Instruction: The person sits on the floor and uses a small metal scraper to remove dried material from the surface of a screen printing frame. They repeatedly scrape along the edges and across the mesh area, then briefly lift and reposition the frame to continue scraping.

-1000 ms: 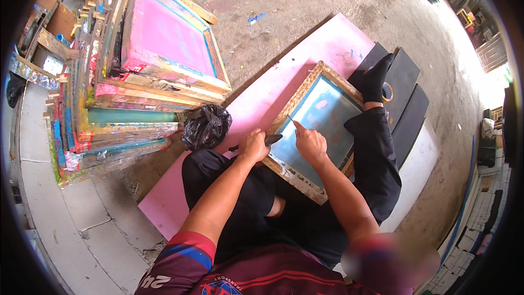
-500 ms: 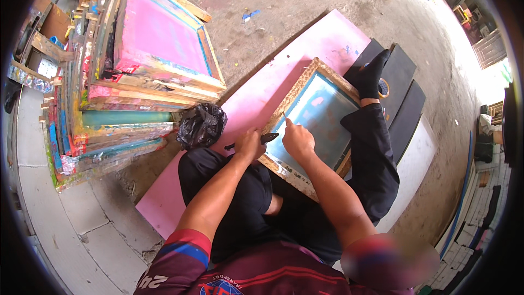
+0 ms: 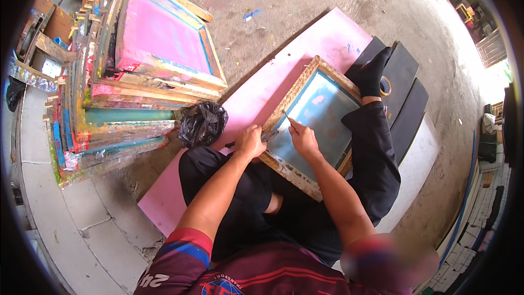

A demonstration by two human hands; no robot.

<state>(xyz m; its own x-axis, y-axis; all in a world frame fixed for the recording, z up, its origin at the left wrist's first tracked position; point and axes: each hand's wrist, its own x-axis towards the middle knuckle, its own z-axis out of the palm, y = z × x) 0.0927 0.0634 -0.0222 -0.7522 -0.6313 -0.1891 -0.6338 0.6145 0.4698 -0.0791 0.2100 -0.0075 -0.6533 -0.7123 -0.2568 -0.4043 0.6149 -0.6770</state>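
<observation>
A wooden screen-printing frame (image 3: pixel 268 121) with blue-edged, pale mesh lies tilted across my legs. My left hand (image 3: pixel 250 141) is closed around a dark, elongated tool (image 3: pixel 271 134) at the frame's left side; its exact kind is unclear. My right hand (image 3: pixel 304 140) is over the mesh, fingers pinched on a thin, pointed tool (image 3: pixel 286 114). The thin tool's tip meets the inner edge of the frame's left rail. My bent right leg (image 3: pixel 376 147) rests against the frame's right side, with the black-socked foot (image 3: pixel 375 74) beyond it.
A tall stack of paint-stained screen frames (image 3: pixel 164 27) stands at left, with a crumpled black plastic bag (image 3: pixel 203 124) beside it. Under me lies a pink board (image 3: pixel 254 95). Black panels (image 3: pixel 401 95) and a roll of tape (image 3: pixel 385 86) are at right.
The dark tool in my left hand has turned slightly and looks greyer. My right hand has shifted a little to the right and its fingers have tilted; the frame stays nearly in place.
</observation>
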